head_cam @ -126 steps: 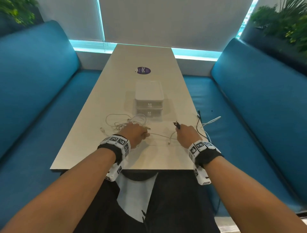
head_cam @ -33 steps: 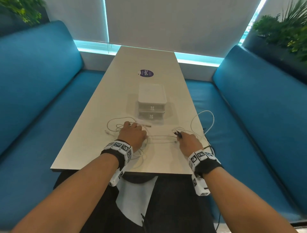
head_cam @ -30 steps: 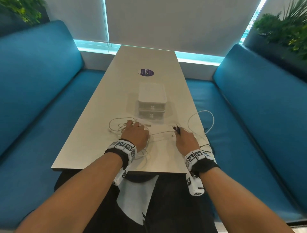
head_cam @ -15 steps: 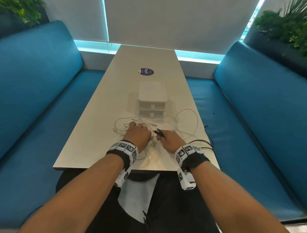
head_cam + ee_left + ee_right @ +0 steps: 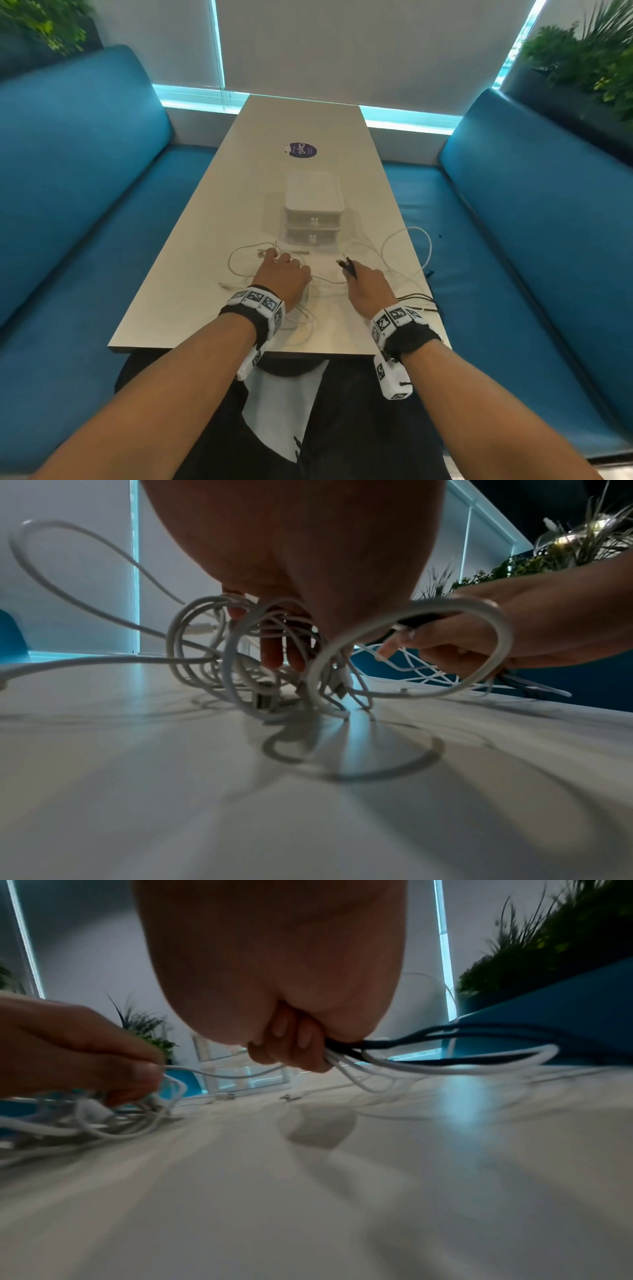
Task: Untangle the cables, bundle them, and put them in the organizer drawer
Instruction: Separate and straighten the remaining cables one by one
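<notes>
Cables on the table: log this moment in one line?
left hand grips white tangle | right hand grips black cable | organizer shut

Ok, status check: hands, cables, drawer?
Left hand gripping the white tangle. Right hand gripping black cable plus white strands. Nothing bundled yet. Organizer drawers shut, loose loops lying before it.

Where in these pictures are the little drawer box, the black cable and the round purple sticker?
organizer (image 5: 313,197), head view, on its flat white top.
black cable (image 5: 404,1041), right wrist view, on the strand leaving the right hand (image 5: 291,1053).
purple sticker (image 5: 302,150), head view, on its middle.
</notes>
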A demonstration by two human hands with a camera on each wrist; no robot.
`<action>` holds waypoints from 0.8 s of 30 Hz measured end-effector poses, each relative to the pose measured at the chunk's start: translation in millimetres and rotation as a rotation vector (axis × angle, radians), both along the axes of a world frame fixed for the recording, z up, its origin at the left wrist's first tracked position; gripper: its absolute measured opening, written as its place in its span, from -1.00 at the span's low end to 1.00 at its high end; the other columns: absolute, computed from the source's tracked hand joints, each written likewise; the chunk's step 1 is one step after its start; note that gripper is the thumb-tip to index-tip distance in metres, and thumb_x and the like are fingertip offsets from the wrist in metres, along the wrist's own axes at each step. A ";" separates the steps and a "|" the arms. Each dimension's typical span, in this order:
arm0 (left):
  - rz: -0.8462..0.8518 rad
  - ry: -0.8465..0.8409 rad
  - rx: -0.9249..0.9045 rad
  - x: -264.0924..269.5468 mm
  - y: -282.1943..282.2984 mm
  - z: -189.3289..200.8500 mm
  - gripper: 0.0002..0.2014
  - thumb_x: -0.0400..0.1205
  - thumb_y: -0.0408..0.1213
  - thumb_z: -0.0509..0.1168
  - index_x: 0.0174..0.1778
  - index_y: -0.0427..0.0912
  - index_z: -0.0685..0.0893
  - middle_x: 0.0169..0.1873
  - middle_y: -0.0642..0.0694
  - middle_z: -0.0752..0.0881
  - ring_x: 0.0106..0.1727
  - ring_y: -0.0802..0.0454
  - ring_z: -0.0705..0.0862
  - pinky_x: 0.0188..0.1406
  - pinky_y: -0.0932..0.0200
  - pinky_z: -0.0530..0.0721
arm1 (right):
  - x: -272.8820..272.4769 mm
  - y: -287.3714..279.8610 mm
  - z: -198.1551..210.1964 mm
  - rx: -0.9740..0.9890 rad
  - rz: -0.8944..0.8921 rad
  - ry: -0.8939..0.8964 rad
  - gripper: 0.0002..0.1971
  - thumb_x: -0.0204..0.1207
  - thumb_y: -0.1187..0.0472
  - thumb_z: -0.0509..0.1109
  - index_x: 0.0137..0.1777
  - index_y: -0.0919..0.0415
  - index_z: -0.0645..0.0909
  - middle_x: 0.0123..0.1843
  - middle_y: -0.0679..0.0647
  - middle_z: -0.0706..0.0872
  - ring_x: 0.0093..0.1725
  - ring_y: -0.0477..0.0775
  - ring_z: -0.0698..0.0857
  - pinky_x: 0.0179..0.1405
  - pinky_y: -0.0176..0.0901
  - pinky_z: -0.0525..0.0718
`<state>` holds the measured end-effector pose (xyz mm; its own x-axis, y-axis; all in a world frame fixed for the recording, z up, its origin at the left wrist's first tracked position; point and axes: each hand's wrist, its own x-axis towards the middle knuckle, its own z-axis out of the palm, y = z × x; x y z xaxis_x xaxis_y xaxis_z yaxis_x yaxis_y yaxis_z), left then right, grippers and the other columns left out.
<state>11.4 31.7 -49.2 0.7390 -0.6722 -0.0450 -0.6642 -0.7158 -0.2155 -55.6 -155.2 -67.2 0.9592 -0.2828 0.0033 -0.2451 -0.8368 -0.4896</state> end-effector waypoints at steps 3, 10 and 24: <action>0.011 0.000 0.009 -2.2 -8.7 2.4 -0.77 0.74 -0.16 0.10 0.22 0.01 0.61 0.11 -0.02 0.74 0.28 -0.14 0.55 0.47 -0.27 0.22 | 6.2 19.7 5.8 0.019 0.119 -0.006 -0.71 0.75 0.05 0.15 0.26 0.15 0.61 0.02 0.24 0.78 0.01 0.32 0.71 -0.02 0.09 0.66; -0.005 0.000 -0.023 -6.1 -6.5 1.4 -0.78 0.70 -0.23 0.15 0.17 0.00 0.65 0.11 0.00 0.72 0.29 -0.10 0.55 0.45 -0.23 0.28 | 8.9 26.4 1.6 -0.024 0.208 0.086 -0.82 0.69 0.16 0.17 0.01 0.14 0.61 -0.08 0.16 0.77 -0.05 0.26 0.71 -0.02 0.08 0.64; -0.078 -0.043 -0.041 0.6 0.2 -6.8 -0.64 0.68 -0.31 0.14 0.42 -0.09 0.50 0.37 -0.07 0.50 0.42 -0.08 0.44 0.48 -0.20 0.29 | 4.0 -16.0 5.3 -0.299 -0.062 0.141 -0.72 0.76 0.00 0.09 0.13 0.09 0.59 -0.03 0.15 0.70 -0.12 0.21 0.68 -0.12 0.00 0.67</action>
